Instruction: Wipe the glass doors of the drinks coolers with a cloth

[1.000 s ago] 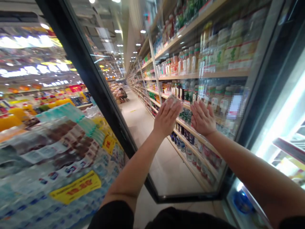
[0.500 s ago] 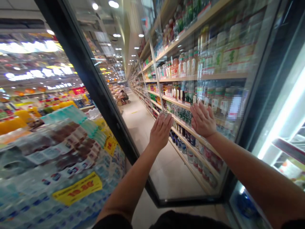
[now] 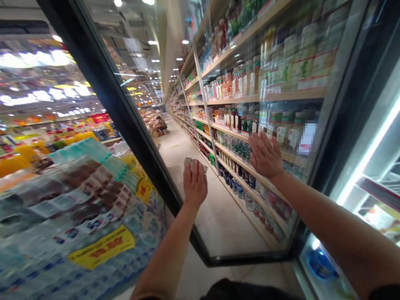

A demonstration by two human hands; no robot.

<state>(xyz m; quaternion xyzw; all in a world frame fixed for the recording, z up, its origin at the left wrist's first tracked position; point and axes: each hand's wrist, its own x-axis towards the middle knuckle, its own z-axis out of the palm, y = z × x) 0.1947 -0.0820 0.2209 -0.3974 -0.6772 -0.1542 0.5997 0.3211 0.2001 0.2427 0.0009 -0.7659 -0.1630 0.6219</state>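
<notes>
A glass door (image 3: 225, 239) with a black frame stands open in front of me. My left hand (image 3: 195, 183) presses a crumpled, greyish cloth (image 3: 205, 169) against the lower left part of the pane. Only the cloth's edges show past the fingertips; the rest is under the fingers. Farther right and a little higher, my right hand (image 3: 265, 156) lies flat on the glass, fingers stretched out and nothing in them. Through or reflected in the pane appear shelves (image 3: 290, 93) of bottles.
Packs of bottled drinks (image 3: 93, 204) are stacked at left, with a yellow price sign (image 3: 103, 246) on them. The door's black frame (image 3: 125, 110) slants between stack and pane. A lit cooler (image 3: 379, 175) is at right. Far down the aisle a person (image 3: 161, 124) crouches.
My left hand has moved left and slightly down across the glass with the cloth, towards the black frame. My right hand has stayed in place on the pane.
</notes>
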